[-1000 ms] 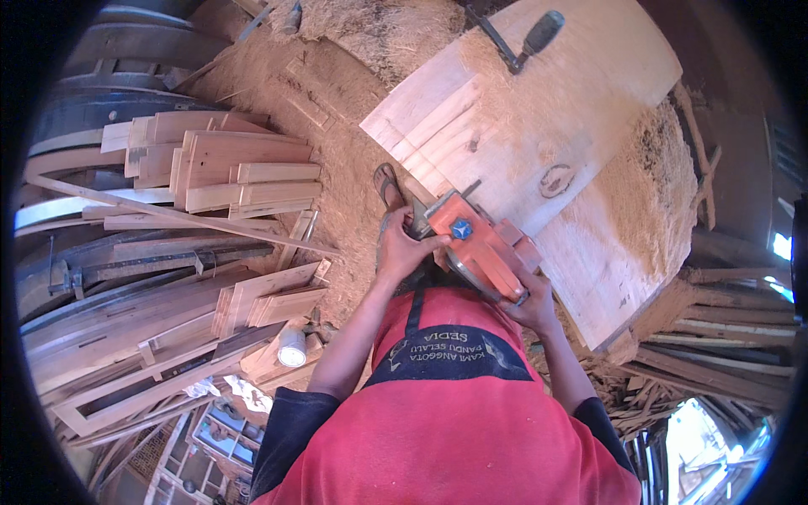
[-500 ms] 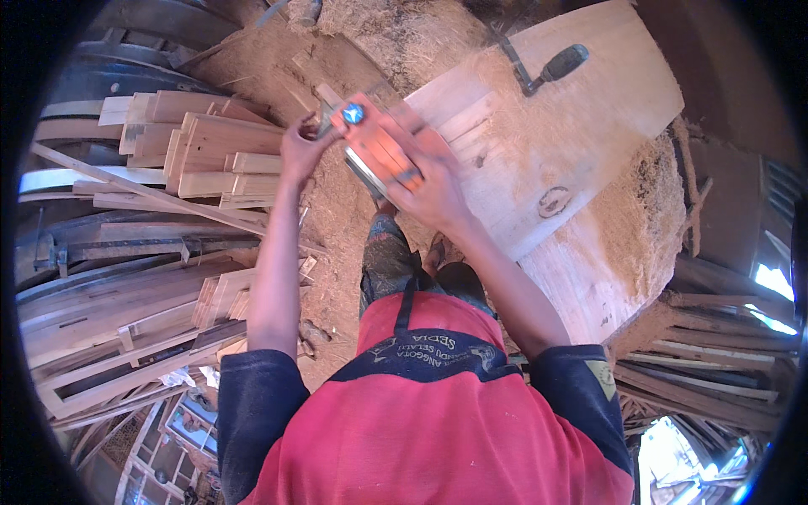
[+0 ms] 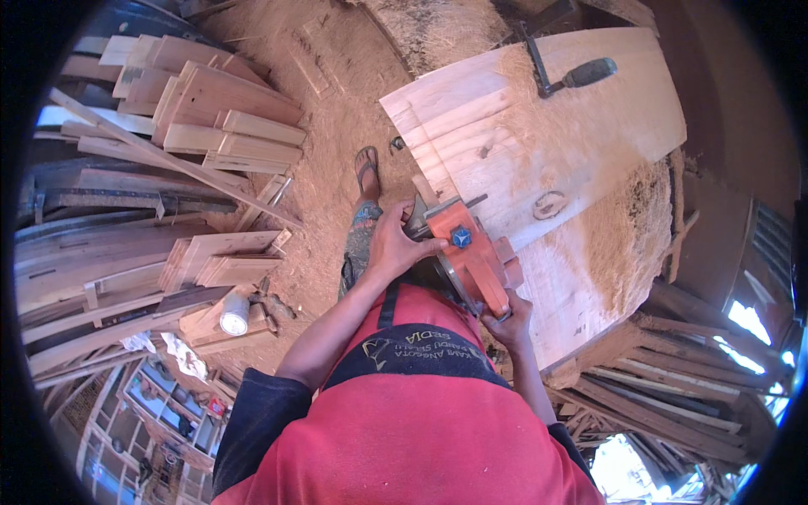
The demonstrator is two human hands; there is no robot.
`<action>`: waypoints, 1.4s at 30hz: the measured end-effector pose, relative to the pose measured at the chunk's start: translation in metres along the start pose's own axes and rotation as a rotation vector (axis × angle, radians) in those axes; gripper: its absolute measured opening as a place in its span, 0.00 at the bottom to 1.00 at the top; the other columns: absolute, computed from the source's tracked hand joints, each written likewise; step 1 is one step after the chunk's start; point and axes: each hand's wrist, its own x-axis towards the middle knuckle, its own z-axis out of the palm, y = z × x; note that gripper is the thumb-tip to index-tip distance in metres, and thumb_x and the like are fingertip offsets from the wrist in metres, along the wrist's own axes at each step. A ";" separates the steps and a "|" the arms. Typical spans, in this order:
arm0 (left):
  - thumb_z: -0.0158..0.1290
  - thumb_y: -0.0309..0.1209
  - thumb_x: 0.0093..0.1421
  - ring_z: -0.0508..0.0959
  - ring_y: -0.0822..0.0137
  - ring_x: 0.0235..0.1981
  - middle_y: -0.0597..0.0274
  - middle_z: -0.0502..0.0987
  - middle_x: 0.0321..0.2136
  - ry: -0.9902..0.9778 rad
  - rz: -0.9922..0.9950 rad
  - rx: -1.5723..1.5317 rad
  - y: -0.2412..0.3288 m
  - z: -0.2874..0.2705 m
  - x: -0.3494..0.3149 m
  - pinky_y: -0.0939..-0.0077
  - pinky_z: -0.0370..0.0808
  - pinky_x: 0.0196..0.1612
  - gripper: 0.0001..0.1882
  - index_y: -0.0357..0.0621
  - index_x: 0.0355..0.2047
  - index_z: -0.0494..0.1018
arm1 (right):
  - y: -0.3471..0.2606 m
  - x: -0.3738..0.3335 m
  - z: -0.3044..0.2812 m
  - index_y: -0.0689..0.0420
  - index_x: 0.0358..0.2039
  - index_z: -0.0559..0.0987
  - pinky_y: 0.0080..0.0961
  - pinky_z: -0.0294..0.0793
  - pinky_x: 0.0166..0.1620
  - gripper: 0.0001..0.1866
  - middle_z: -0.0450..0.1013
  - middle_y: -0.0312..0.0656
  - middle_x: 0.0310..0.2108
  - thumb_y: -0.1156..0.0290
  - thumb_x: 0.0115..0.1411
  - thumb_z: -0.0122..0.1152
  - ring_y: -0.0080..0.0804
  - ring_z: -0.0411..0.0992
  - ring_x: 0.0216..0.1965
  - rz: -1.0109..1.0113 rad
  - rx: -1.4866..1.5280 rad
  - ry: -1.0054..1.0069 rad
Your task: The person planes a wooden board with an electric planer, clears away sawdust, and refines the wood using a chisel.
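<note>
An orange electric planer [image 3: 484,268] with a blue star knob is held close in front of my waist, at the near left edge of a pale wooden board [image 3: 471,126]. Around the rear end of the planer closes my right hand [image 3: 512,320], its fingers partly hidden. My left hand [image 3: 397,246] grips the front end by the metal guide, thumb stretched toward the blue knob. Shavings lie on the board, and a bar clamp [image 3: 543,76] with a dark handle sits on its far part.
Stacked wooden planks [image 3: 227,109] lean along the left. A white can [image 3: 236,314] stands near more offcuts at lower left. Sawdust covers the floor [image 3: 324,177], where my sandalled foot [image 3: 368,172] rests. Long timber strips [image 3: 665,404] lie at lower right.
The planer has come down and right, from beyond the board's left corner to my waist, turning on the way. Both hands moved with it, and my view has shifted.
</note>
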 end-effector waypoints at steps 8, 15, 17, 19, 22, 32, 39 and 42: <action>0.78 0.47 0.35 0.78 0.61 0.44 0.53 0.78 0.41 0.022 -0.034 0.012 -0.007 -0.061 0.082 0.68 0.75 0.49 0.50 0.37 0.56 0.70 | -0.054 0.094 0.036 0.62 0.32 0.79 0.29 0.76 0.29 0.12 0.76 0.46 0.22 0.72 0.46 0.67 0.33 0.78 0.23 -0.128 0.017 0.028; 0.76 0.52 0.35 0.81 0.59 0.39 0.51 0.80 0.38 0.118 -0.003 0.038 0.000 -0.138 0.179 0.68 0.77 0.45 0.50 0.36 0.55 0.72 | -0.128 0.201 0.068 0.62 0.30 0.79 0.32 0.75 0.28 0.14 0.74 0.49 0.21 0.67 0.48 0.71 0.37 0.77 0.22 -0.304 0.046 0.108; 0.75 0.54 0.37 0.81 0.62 0.39 0.50 0.80 0.39 0.169 0.051 0.077 -0.015 -0.155 0.209 0.70 0.77 0.44 0.51 0.33 0.55 0.72 | -0.149 0.233 0.077 0.61 0.31 0.79 0.32 0.75 0.30 0.15 0.74 0.48 0.22 0.65 0.49 0.72 0.39 0.76 0.24 -0.415 0.115 0.151; 0.74 0.54 0.39 0.81 0.63 0.39 0.50 0.81 0.40 0.278 0.147 0.105 -0.020 -0.169 0.226 0.71 0.78 0.44 0.50 0.30 0.55 0.71 | -0.158 0.253 0.078 0.62 0.34 0.79 0.34 0.75 0.35 0.17 0.76 0.49 0.26 0.63 0.50 0.72 0.41 0.77 0.29 -0.405 0.193 0.065; 0.71 0.47 0.49 0.79 0.64 0.45 0.50 0.79 0.46 0.307 0.142 -0.172 -0.018 -0.174 0.208 0.71 0.76 0.49 0.42 0.30 0.56 0.70 | -0.150 0.233 0.075 0.62 0.39 0.79 0.36 0.75 0.41 0.21 0.77 0.50 0.34 0.62 0.50 0.73 0.43 0.78 0.36 -0.405 0.256 -0.032; 0.63 0.35 0.60 0.70 0.59 0.59 0.48 0.70 0.58 0.315 -0.138 -0.514 -0.071 -0.007 -0.055 0.65 0.64 0.64 0.33 0.33 0.61 0.66 | -0.041 0.003 0.043 0.60 0.31 0.74 0.42 0.73 0.37 0.18 0.73 0.52 0.29 0.66 0.43 0.71 0.54 0.75 0.34 -0.163 0.105 -0.262; 0.69 0.40 0.52 0.74 0.59 0.55 0.46 0.72 0.55 0.232 -0.136 -0.332 -0.037 0.069 -0.125 0.66 0.71 0.58 0.42 0.31 0.61 0.65 | 0.024 -0.076 -0.004 0.59 0.27 0.74 0.35 0.71 0.27 0.16 0.72 0.47 0.22 0.66 0.43 0.72 0.46 0.74 0.21 -0.253 0.133 -0.052; 0.71 0.45 0.49 0.73 0.58 0.56 0.45 0.72 0.55 0.212 -0.063 -0.321 -0.019 0.092 -0.120 0.66 0.69 0.60 0.44 0.31 0.60 0.67 | 0.046 -0.086 -0.019 0.59 0.31 0.77 0.28 0.71 0.27 0.14 0.73 0.42 0.20 0.68 0.46 0.71 0.27 0.74 0.22 -0.110 0.111 -0.070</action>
